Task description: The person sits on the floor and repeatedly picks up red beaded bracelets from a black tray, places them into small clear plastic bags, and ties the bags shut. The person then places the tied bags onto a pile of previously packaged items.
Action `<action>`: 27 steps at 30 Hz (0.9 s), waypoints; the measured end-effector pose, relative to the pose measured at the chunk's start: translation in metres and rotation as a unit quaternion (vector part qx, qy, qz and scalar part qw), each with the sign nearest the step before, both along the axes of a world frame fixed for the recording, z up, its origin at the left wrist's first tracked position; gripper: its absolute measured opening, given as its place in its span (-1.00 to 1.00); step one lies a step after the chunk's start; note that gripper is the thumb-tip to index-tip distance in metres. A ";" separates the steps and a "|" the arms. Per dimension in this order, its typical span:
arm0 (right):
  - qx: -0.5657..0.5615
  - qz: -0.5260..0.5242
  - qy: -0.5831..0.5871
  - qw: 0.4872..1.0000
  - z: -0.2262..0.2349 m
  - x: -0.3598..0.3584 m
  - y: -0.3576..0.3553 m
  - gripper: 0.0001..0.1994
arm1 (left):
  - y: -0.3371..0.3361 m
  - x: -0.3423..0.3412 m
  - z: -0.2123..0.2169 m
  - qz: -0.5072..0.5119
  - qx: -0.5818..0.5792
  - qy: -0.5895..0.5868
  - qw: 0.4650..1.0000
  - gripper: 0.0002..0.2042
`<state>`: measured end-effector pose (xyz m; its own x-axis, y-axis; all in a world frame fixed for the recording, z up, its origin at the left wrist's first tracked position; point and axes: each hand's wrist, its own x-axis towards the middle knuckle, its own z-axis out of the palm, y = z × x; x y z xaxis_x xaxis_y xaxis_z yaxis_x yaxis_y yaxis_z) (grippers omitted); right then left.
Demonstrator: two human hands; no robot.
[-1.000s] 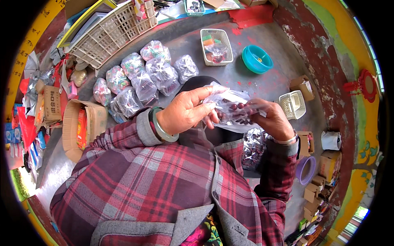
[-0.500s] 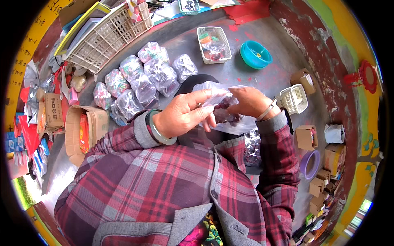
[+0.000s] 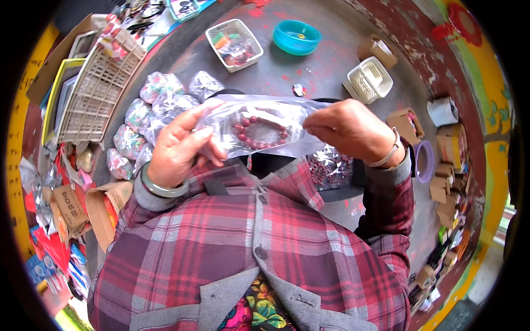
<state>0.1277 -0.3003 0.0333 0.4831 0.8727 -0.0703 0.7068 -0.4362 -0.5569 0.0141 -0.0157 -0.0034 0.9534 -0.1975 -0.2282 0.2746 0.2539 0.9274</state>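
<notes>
Clear plastic bag (image 3: 265,129) now stretched flat between both hands, raised from the earlier bunched hold. Left hand (image 3: 179,146) grips its left end, right hand (image 3: 350,129) pinches the right. Red bead bracelet (image 3: 260,132) sits inside, seemingly bagged.

On the grey floor (image 3: 331,71) lie a heap of filled clear packets (image 3: 152,118), a white slatted basket (image 3: 96,91) at the far left, a small white tray (image 3: 234,44) of mixed bits (contents too small to tell) and a round teal bowl (image 3: 296,37); a little white ribbed basket (image 3: 369,80) sits further right. Small cardboard boxes (image 3: 406,122) line the right wall; beside them lies what may be a purple tape roll (image 3: 424,161).
</notes>
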 end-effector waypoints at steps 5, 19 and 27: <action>0.380 -0.286 0.192 0.858 -0.019 0.004 -0.060 -0.84 | -0.003 0.002 0.010 0.005 -0.010 0.004 1.000 -0.58; -0.030 -0.634 0.479 0.606 -0.430 -0.137 -0.217 -0.50 | -0.013 0.008 0.019 0.086 0.117 0.007 0.989 -0.55; -0.075 -0.717 0.404 0.563 -0.513 -0.152 -0.198 -0.18 | -0.014 0.014 0.020 0.062 0.100 -0.001 0.993 -0.55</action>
<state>-0.0247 -0.4987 -0.4792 0.4410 -0.4185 -0.7940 -0.8896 -0.3212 -0.3248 0.0284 -0.0292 0.0171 0.9682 -0.0299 -0.2483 0.2500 0.0957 0.9635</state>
